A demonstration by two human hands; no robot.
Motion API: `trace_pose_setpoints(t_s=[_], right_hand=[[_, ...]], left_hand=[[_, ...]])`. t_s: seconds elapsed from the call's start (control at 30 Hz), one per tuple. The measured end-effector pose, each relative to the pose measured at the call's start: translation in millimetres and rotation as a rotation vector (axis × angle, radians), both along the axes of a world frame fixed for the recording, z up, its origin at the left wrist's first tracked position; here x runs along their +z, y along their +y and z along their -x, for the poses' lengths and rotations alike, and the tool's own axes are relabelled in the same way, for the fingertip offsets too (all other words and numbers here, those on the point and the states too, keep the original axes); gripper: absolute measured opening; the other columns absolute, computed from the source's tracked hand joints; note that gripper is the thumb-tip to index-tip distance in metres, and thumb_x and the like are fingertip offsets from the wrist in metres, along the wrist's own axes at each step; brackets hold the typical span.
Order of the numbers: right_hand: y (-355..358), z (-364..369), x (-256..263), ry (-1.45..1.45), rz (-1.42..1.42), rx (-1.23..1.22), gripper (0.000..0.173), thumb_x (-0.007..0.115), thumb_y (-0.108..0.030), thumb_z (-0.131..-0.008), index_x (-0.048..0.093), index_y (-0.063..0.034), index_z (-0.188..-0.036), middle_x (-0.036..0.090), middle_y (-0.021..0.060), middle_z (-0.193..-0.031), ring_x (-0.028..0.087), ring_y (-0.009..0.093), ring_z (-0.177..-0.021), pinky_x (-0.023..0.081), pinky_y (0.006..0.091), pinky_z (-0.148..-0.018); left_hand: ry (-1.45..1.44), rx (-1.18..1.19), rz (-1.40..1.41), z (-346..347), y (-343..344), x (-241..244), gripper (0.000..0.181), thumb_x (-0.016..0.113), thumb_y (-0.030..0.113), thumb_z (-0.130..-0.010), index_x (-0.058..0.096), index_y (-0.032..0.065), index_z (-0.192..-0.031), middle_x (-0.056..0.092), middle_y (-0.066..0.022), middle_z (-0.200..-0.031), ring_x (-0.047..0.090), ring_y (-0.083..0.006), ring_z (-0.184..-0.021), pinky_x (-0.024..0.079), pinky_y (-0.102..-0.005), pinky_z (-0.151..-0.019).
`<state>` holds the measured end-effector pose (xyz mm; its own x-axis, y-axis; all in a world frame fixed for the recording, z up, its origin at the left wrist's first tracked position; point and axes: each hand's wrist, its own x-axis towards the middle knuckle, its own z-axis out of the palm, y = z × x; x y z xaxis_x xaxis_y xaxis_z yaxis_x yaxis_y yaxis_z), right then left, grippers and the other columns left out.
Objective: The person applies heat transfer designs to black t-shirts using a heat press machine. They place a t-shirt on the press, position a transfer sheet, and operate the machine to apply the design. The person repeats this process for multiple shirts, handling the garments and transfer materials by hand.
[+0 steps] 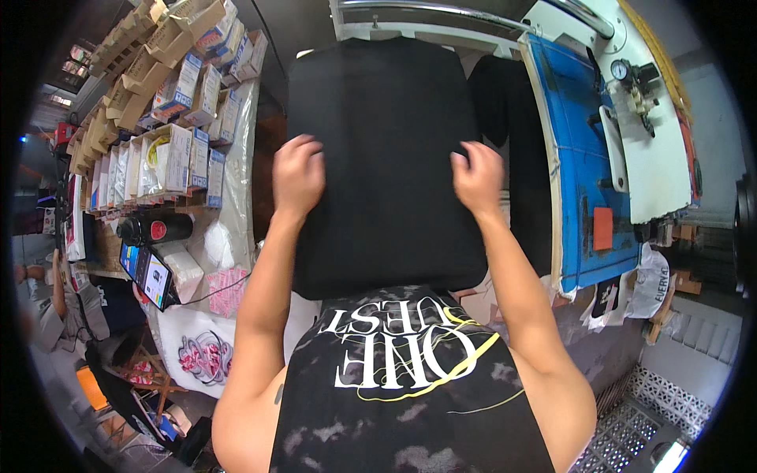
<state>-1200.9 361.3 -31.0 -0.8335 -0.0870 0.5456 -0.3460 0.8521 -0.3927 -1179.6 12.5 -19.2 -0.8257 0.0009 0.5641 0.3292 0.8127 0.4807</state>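
Black fabric (pixel 387 165), apparently a garment, lies smooth over a flat board with rounded corners in front of me. My left hand (pixel 300 174) is at its left edge, the fingers loosely curled and somewhat blurred. At the opposite edge is my right hand (pixel 480 177), thumb and forefinger slightly apart. Neither hand shows cloth pinched in it. Whether the fingertips touch the fabric is unclear. More black cloth (pixel 528 177) hangs to the right of the board.
On the right, a blue framed panel (pixel 582 159) stands beside a white machine part with a pressure gauge (pixel 620 70). The left table (pixel 239 171) bears cardboard boxes (pixel 177 159), a black bottle (pixel 159 229) and a propped screen (pixel 155 278). A metal bar (pixel 432 7) crosses beyond the board. Another person (pixel 56 301) is far left.
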Motion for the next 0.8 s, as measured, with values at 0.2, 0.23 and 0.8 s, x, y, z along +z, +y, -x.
trace_pose_setpoints(t_s=[0.2, 0.23, 0.8], right_hand=[[-99.0, 129.3, -35.3, -0.217, -0.314, 0.166, 0.053, 0.057, -0.035, -0.095, 0.052, -0.0049, -0.139, 0.043, 0.0157, -0.151, 0.034, 0.036, -0.144, 0.026, 0.0621, -0.115], [-103.5, 140.6, -36.2, -0.123, -0.316, 0.124, 0.053, 0.058, -0.035, -0.094, 0.054, -0.0063, -0.138, 0.048, 0.0152, -0.145, 0.040, 0.038, -0.138, 0.027, 0.0636, -0.113], [20.6, 193.9, -24.0, -0.292, -0.106, -0.201, 0.030, 0.061, -0.027, -0.089, 0.072, -0.0047, -0.106, 0.069, 0.0202, -0.103, 0.064, 0.039, -0.100, 0.051, 0.0478, -0.089]], left_hand=[[-0.206, -0.088, 0.366, 136.0, 74.5, -48.4, 0.048, 0.056, 0.026, -0.096, 0.051, 0.0105, -0.141, 0.047, -0.0131, -0.148, 0.035, -0.0352, -0.143, 0.025, -0.0606, -0.117], [-0.116, -0.044, 0.359, 149.4, 81.1, -48.6, 0.045, 0.057, 0.027, -0.095, 0.055, 0.0118, -0.137, 0.051, -0.0122, -0.142, 0.040, -0.0352, -0.138, 0.028, -0.0621, -0.114], [0.007, 0.219, 0.046, 189.8, -44.2, -53.3, 0.023, 0.059, 0.023, -0.090, 0.073, 0.0120, -0.105, 0.070, -0.0144, -0.105, 0.065, -0.0356, -0.100, 0.052, -0.0466, -0.089]])
